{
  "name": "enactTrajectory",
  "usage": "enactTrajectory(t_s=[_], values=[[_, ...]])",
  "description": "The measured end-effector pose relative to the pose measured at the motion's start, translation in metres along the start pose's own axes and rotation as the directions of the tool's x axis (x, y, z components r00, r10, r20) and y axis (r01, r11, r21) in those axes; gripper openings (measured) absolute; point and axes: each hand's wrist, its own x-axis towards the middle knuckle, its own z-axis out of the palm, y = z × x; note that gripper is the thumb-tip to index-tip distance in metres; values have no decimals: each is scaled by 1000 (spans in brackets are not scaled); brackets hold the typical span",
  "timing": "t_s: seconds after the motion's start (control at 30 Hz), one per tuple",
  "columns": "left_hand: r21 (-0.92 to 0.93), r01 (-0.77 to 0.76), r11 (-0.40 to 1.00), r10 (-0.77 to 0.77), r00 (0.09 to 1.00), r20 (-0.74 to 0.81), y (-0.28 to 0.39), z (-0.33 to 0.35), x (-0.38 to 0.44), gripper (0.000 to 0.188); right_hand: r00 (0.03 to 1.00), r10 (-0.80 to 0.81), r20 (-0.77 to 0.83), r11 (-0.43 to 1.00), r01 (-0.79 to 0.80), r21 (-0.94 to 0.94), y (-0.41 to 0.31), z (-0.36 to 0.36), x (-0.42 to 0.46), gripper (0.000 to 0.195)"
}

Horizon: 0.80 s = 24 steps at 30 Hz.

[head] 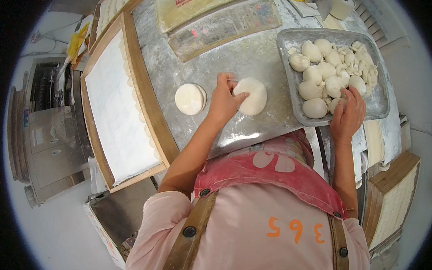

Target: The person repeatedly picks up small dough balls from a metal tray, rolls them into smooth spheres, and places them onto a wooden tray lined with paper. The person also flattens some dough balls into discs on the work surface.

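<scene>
My left hand [227, 99] pinches the left edge of a flat, round dough disc [253, 97] over the floured metal worktop [223, 135]. To its left, a short stack of dough discs [189, 99] lies on the metal, the top one slightly offset. My right hand [348, 113] reaches over the near right part of a grey metal tray [375, 117], fingers around a dough ball [335, 104] that they partly hide. Several more smooth dough balls [315, 108] fill the tray, with twisted, lumpy dough pieces [364, 65] at its far right.
A wooden frame tray [149, 114] with a white cloth [117, 106] over rounded pieces stands at the left. Beyond the discs lie a clear plastic-covered box [225, 28] and a yellowish plastic lid [202, 6]. Stacked wooden trays [389, 176] stand low at the right.
</scene>
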Motion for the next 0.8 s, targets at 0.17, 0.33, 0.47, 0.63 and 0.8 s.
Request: enactTrajectory(t_s=[0.17,0.33,0.47,0.63,0.8], values=[[-159,-83,984,80,996,-29,-3,-25,-23,43,1000,-24,2,999,24,-24,1,1,0,34],[-132,-26,991,9,991,-132,-19,-111,-32,32,1000,-3,1,1000,3,11,2,-1,-1,34],[99,188,977,-142,926,-350,-50,-138,-34,40,999,-39,-26,999,40,14,-3,-3,3,35],[365,109,925,71,893,-444,-58,-111,-33,78,1000,-18,-5,999,18,33,-2,-1,3,34],[854,172,491,115,959,-260,10,-66,-42,91,1000,15,9,1000,-15,15,3,1,-1,37]])
